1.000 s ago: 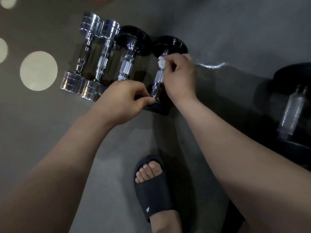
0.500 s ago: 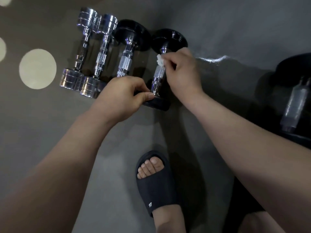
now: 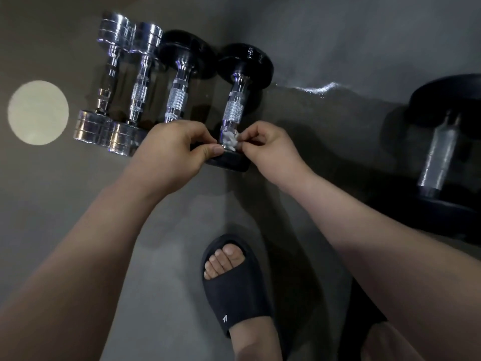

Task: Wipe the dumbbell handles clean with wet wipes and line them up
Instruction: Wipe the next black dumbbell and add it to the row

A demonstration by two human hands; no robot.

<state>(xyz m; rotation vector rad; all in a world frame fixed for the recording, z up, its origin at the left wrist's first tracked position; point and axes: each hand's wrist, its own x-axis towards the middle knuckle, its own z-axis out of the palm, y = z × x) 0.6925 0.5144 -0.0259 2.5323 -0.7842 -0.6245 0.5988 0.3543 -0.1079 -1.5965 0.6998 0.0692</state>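
1. Four dumbbells lie side by side in a row on the grey floor [image 3: 78, 204], handles pointing away from the person.
2. The first dumbbell [image 3: 106, 87] and the second dumbbell [image 3: 139, 95], counted from the left, are all chrome, and their ends touch each other.
3. The third dumbbell [image 3: 177, 100] has black round ends and a chrome handle. Its near end is hidden behind the left hand [image 3: 171, 152].
4. The fourth dumbbell [image 3: 234, 110], also black-ended, lies at the right end of the row, a small gap away from the third.
5. The left hand has its fingers curled, with the thumb pressed on the rim of the fourth dumbbell's near black end, gripping it.
6. The right hand [image 3: 270, 149] has its fingers bent in tight and pinches a small crumpled white wipe [image 3: 230, 140] between thumb and fingertips.
7. The wipe touches the near part of the fourth dumbbell's handle, just above the near black end.
8. A big dumbbell [image 3: 442, 152] with black ends lies well apart at the right.
9. A wet streak [image 3: 322, 88] glints on the floor between the row and the big dumbbell.
10. A pale round spot [image 3: 38, 112] shows on the floor left of the row.
11. A foot in a black sandal [image 3: 236, 295] stands on the floor below the hands.
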